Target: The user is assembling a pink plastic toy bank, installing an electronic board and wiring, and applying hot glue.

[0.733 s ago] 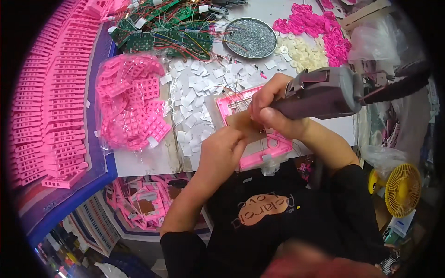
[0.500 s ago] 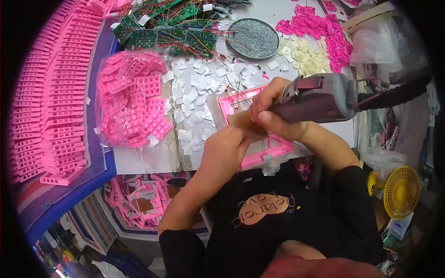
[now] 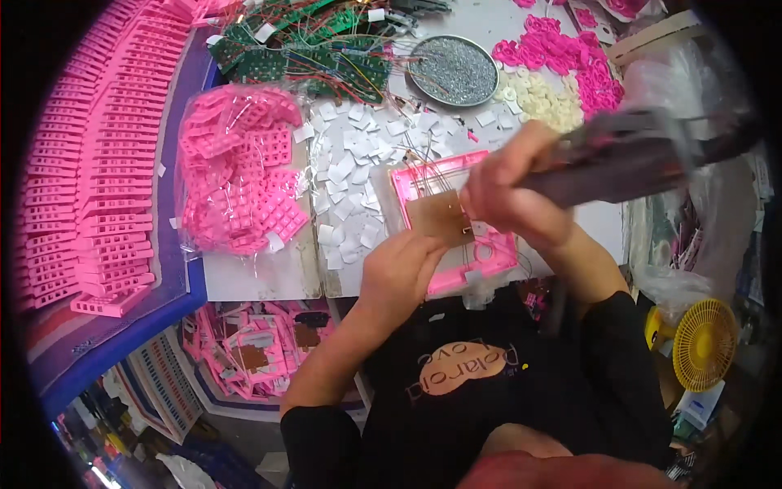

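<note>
Brown circuit board (image 3: pixel 440 218) lies over the open pink plastic housing (image 3: pixel 452 282) on the white worktable (image 3: pixel 257 281), in front of the person whose head camera I am watching. Thin wires (image 3: pixel 427 169) spread from beneath its far edge across the frame. I see the left hand (image 3: pixel 399 265) with its fingers bent and drawn together, fingertips at the board's near edge; I cannot tell whether they pinch it or only press on it. The right hand (image 3: pixel 521 186) is closed around the front end of a dark electric screwdriver (image 3: pixel 603 175), blurred in my view, held tilted just above the board's right side. Its tip is hidden from me, so I cannot tell if it touches.

Beyond the housing and to its left, I have small white squares (image 3: pixel 358 151) scattered about, then a clear bag of pink keypad pieces (image 3: pixel 240 167). Farther back sit wired green circuit boards (image 3: pixel 305 69) and a round metal dish (image 3: pixel 494 81) of small silvery parts.
</note>
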`<state>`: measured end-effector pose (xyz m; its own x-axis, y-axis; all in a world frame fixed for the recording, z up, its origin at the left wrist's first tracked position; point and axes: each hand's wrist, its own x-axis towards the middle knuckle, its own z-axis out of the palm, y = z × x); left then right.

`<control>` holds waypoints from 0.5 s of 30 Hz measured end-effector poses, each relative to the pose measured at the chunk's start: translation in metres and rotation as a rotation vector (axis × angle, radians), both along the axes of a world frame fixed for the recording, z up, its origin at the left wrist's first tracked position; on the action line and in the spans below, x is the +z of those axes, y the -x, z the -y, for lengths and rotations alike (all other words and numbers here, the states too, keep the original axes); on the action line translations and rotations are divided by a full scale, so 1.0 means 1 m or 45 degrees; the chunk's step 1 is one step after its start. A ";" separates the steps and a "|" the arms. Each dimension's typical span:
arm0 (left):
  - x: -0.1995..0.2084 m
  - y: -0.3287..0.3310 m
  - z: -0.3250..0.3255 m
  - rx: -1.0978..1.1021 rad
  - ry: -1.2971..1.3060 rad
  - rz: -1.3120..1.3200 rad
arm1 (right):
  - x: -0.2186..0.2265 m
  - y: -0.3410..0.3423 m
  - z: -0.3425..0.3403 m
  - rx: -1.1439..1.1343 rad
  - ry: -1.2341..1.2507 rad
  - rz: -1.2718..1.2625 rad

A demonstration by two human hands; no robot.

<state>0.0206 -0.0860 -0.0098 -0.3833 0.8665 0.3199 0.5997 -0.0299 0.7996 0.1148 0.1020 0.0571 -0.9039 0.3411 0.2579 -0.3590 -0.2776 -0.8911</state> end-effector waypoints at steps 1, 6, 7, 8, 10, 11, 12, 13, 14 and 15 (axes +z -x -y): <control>-0.002 -0.003 0.002 0.029 -0.052 0.021 | 0.005 0.000 0.005 0.037 0.038 -0.069; 0.004 -0.011 0.004 0.067 -0.172 0.116 | 0.014 -0.009 0.023 0.149 0.147 -0.219; 0.004 -0.013 0.003 0.070 -0.182 0.133 | 0.013 -0.010 0.024 0.142 0.139 -0.200; 0.003 -0.014 0.003 0.074 -0.192 0.150 | 0.012 -0.011 0.025 0.137 0.142 -0.196; 0.001 -0.016 0.004 0.071 -0.212 0.161 | 0.011 -0.012 0.027 0.128 0.162 -0.205; -0.002 -0.018 0.005 0.070 -0.223 0.166 | 0.011 -0.012 0.029 0.113 0.183 -0.204; -0.003 -0.020 0.005 0.078 -0.251 0.131 | 0.012 -0.013 0.030 0.099 0.203 -0.204; -0.005 -0.022 0.005 0.087 -0.279 0.097 | 0.014 -0.013 0.032 0.075 0.226 -0.193; -0.006 -0.023 0.006 0.097 -0.306 0.062 | 0.016 -0.013 0.033 0.052 0.250 -0.181; -0.006 -0.023 0.007 0.116 -0.282 0.041 | 0.014 -0.014 0.032 0.069 0.212 -0.183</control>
<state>0.0432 -0.0933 -0.0158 -0.4697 0.7379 0.4846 0.5820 -0.1539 0.7985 0.1292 0.0698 0.0714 -0.8800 0.3418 0.3298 -0.4598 -0.4392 -0.7718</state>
